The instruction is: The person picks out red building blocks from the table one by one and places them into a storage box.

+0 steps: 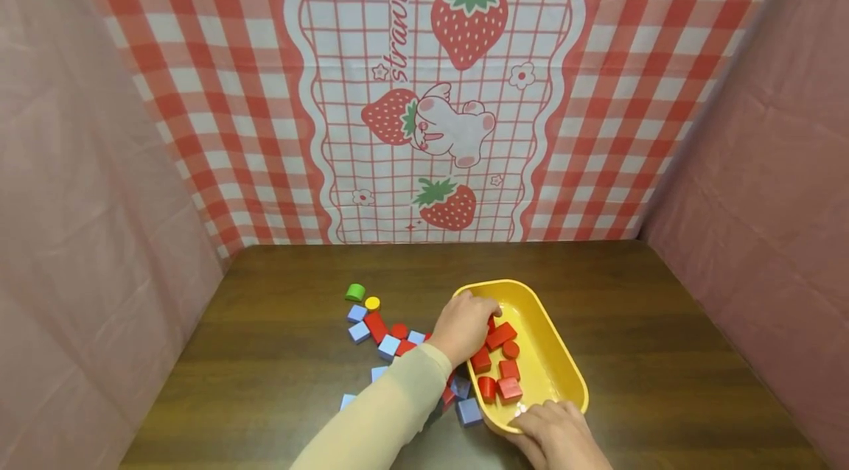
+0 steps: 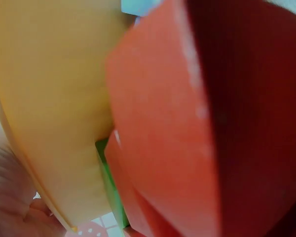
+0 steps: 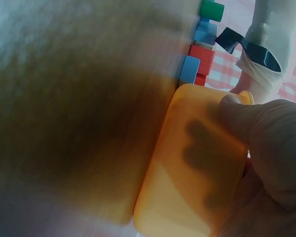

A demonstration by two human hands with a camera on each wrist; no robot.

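A yellow plastic tray [image 1: 553, 330] sits on the right half of the table with several red blocks [image 1: 509, 389] gathered along its left side. My right hand [image 1: 557, 433] grips the tray's near end, its thumb [image 3: 239, 116] on the outer wall in the right wrist view. My left hand [image 1: 464, 326] reaches across the tray's left rim with its fingers down inside. A red block [image 1: 491, 323] shows partly below those fingertips; whether they pinch it is hidden. In the left wrist view a large red block [image 2: 158, 123] lies close, outside the tray wall [image 2: 54, 98].
Left of the tray, mixed blocks spread over the dark wooden table [image 1: 265, 352]: light blue blocks [image 1: 359, 332], a red block [image 1: 376, 326], a yellow round [image 1: 372, 303] and a green half-round [image 1: 355, 292]. My left forearm [image 1: 391, 411] covers some of them. A checked strawberry cloth [image 1: 438, 131] hangs behind.
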